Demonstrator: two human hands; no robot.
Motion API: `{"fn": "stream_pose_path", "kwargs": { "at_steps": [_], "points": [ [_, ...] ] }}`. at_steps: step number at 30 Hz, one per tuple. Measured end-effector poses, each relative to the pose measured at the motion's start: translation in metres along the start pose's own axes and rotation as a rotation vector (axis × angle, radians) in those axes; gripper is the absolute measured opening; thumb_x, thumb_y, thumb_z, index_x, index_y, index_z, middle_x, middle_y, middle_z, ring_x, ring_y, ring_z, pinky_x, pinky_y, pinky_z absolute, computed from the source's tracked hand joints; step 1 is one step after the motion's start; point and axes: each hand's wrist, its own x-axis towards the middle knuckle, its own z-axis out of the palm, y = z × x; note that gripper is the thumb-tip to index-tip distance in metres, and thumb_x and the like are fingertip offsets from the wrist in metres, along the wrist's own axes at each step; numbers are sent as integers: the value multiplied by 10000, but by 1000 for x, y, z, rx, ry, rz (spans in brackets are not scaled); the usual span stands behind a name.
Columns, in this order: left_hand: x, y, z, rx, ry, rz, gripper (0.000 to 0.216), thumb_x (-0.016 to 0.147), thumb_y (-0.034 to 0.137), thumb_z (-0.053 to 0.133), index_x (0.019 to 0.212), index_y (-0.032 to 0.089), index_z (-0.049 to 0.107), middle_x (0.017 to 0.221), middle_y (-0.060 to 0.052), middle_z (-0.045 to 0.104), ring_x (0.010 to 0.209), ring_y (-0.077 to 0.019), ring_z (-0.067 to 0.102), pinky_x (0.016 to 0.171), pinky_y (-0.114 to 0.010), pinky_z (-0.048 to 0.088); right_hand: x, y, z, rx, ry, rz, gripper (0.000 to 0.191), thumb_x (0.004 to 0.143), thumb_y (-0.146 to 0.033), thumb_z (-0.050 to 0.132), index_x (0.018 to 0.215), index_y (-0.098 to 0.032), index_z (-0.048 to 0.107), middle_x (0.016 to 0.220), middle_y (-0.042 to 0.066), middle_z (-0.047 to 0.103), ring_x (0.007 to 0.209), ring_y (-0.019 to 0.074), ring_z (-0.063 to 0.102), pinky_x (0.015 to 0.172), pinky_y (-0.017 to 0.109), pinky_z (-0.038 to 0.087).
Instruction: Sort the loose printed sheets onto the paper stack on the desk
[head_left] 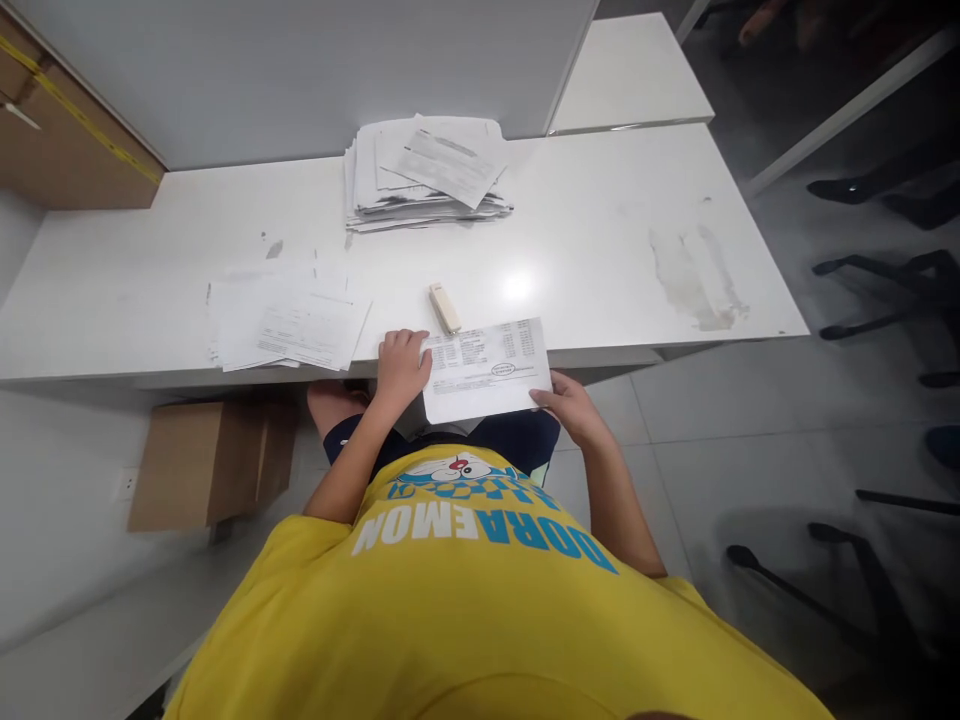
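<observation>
A printed sheet of paper (487, 372) with an oval stamp lies over the desk's front edge, its lower part above my lap. My right hand (574, 405) pinches its lower right corner, thumb on top. At the left edge of the sheet, my left hand (403, 368) has its thumb against the paper and its fingers bent at the desk edge. Just beyond the sheet's top edge lies a small cream-coloured stapler (444, 308), partly touching or very near the paper.
A thick pile of papers (427, 175) stands against the grey partition (360, 70). Loose sheets (292, 325) are spread at the left on the white desk (600, 240). Cardboard boxes are at the far left (82, 130) and under the desk (187, 465). Chair legs (795, 600) stand at right.
</observation>
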Motion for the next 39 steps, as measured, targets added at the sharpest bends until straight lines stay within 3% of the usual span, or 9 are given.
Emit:
{"fn": "stream_pose_path", "kwargs": {
  "at_steps": [3, 6, 11, 17, 23, 34, 37, 39],
  "points": [
    [11, 6, 3, -9, 91, 31, 357, 949, 271, 460, 1257, 150, 592, 1228, -171, 617, 1180, -337, 518, 1004, -517, 446, 6, -7, -13, 29, 30, -1, 380, 653, -372, 742, 976, -180, 687, 976, 78, 750, 870, 251, 677, 767, 395, 560],
    [25, 5, 12, -85, 103, 176, 448, 1008, 392, 369, 1368, 175, 524, 1408, -158, 541, 1341, -316, 454, 1121, -508, 380, 18, -15, -24, 49, 17, -38, 395, 644, -364, 754, 989, -186, 687, 983, 69, 748, 903, 250, 672, 816, 399, 549],
    [46, -9, 35, -275, -3, 327, 595, 1019, 557, 253, 1473, 214, 427, 1576, -115, 396, 1507, -264, 300, 1224, -476, 309, 38, -22, -27, 111, 135, -138, 337, 639, -354, 709, 933, -204, 643, 805, 12, 697, 658, 173, 592, 624, 333, 515],
    [50, -21, 46, -332, -69, 376, 588, 1034, 515, 227, 1551, 241, 283, 1642, -86, 273, 1541, -237, 197, 1251, -489, 277, 45, -18, -18, 59, 190, -185, 285, 706, -390, 652, 933, -229, 591, 663, -24, 599, 547, 160, 519, 592, 353, 493],
    [48, -20, 48, -284, -54, 398, 553, 1048, 441, 229, 1554, 221, 274, 1635, -103, 285, 1535, -253, 217, 1249, -507, 284, 41, -15, -17, 62, 223, -168, 284, 713, -369, 644, 954, -227, 594, 663, -25, 617, 534, 160, 534, 584, 354, 507],
    [54, -21, 42, -216, -63, 419, 543, 1042, 424, 258, 1495, 156, 392, 1579, -131, 395, 1516, -260, 277, 1247, -497, 296, 38, -17, -8, 92, 275, -170, 245, 691, -319, 630, 916, -227, 597, 645, -30, 624, 506, 147, 529, 531, 325, 506],
    [53, -21, 39, -190, -34, 434, 545, 1043, 411, 251, 1477, 125, 417, 1562, -159, 412, 1508, -266, 297, 1237, -491, 315, 36, -20, -19, 81, 310, -217, 244, 683, -341, 647, 892, -230, 591, 652, -27, 605, 486, 133, 506, 498, 312, 496],
    [52, -21, 39, -176, -13, 452, 539, 1043, 389, 253, 1470, 105, 422, 1549, -179, 425, 1506, -275, 296, 1230, -499, 326, 38, -26, -31, 95, 403, -300, 255, 676, -363, 652, 881, -234, 573, 687, -25, 598, 477, 114, 489, 473, 292, 486]
  ]
}}
